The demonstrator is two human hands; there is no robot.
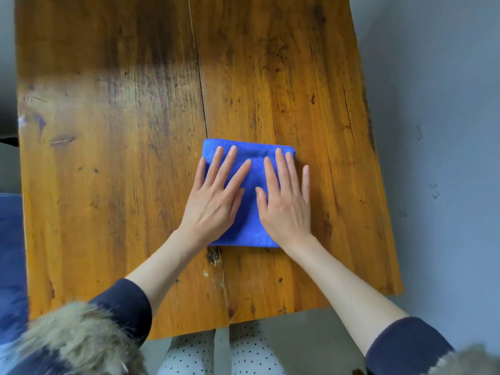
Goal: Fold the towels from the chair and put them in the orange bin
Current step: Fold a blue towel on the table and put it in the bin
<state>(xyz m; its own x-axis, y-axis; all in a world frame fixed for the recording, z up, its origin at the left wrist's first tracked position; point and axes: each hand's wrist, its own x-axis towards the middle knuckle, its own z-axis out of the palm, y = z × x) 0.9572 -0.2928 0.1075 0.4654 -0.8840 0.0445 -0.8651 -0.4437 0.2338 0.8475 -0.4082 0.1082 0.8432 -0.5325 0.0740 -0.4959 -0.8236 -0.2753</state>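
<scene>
Blue towel point(250, 193) lies flat on the wooden table point(121, 158), right of the table's long centre crack, roughly mid-depth, nearer the table's right edge than the left. It is folded into a compact rectangle, a bit taller than wide. Bright royal blue, fuzzy microfibre-type pile. The far edge looks thick and rounded like a fold, with a stitched hem line just below it; the near edge is straight and flat, with a lighter worn-looking patch close to the near right corner. Corners look neat, no loose flaps visible. Surface between the hands is smooth, one faint crease running down the middle.

Left hand point(213, 201) rests palm down on the left half of the towel — fingers straight and spread, nothing gripped. Its little finger runs along the towel's left edge, partly off onto the wood; thumb tucked inward toward the centre.

Right hand point(285, 204) rests palm down on the right half — fingers straight, held closer together, nothing gripped. Its little finger lies past the towel's right edge on the bare table. Fingertips of both hands stop short of the far edge. The two thumbs are near each other but apart, a strip of blue showing between.

Both forearms bare, dark navy sleeves point(130, 301) pushed up, fur trim point(73, 339) at the bottom of the view. Dotted light trousers point(216, 353) show below the table's near edge. Blue fabric point(10, 253) at the left margin, too cropped to identify. Grey floor point(438, 131) on the right.
</scene>
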